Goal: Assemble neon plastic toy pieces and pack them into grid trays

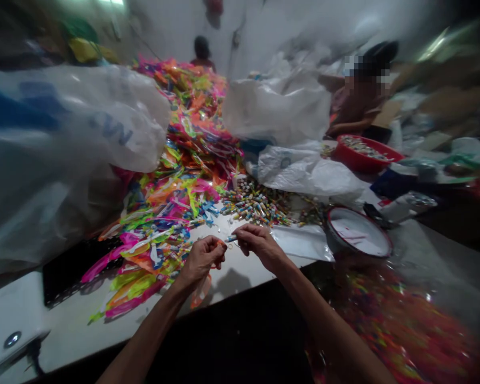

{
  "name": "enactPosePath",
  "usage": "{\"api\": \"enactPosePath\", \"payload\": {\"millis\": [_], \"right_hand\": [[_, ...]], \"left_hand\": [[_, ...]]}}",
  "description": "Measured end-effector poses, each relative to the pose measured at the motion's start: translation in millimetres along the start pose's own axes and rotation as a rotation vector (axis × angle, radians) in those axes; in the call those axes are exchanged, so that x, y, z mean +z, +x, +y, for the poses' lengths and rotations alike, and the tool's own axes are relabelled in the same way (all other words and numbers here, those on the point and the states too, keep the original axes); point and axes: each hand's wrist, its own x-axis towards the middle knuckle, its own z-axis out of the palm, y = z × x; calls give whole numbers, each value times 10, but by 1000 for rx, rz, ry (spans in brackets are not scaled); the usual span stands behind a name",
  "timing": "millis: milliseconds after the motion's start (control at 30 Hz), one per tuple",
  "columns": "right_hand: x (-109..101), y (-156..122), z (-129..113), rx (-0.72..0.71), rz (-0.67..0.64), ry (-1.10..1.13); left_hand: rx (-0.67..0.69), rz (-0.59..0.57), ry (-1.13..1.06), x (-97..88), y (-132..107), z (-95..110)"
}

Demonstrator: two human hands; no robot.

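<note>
My left hand (205, 258) is closed in a pinch on the end of an orange piece of thin, see-through plastic (200, 292), which hangs down below the hand. My right hand (260, 246) pinches a small blue-and-white tube (232, 238) between thumb and fingertips. The tube's free end points at the orange piece, close to the left fingertips; I cannot tell whether the two touch. Left of my hands spreads a large heap of bright plastic pieces (144, 256), pink, yellow, orange and blue. Beyond my right hand lies a pile of small printed tubes (260, 205).
A white basin with a dark rim (360, 232) holds white powder and a pinkish stick. Large plastic bags (72, 128) flank the heap. A white device (16, 320) sits front left. Behind are a red bowl (366, 154) and a seated person (360, 101). More colourful pieces lie lower right.
</note>
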Motion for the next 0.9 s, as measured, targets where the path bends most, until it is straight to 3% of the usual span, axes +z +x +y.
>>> {"api": "enactPosePath", "payload": {"millis": [167,333,633,900], "right_hand": [[-36,-79,84,33,-63,-49],[-49,-96,83,44,-102,-38],[-67,-90,124,89,-111,-124],[-29,-124,95,95,-85,-383]], "left_hand": [[-138,-159,36,-18,-122,5],[-112,-250,51,-61,-126,-25],[-138,-272,140,-61,-184,28],[-99,-337,375,-126,-142,-39]]}}
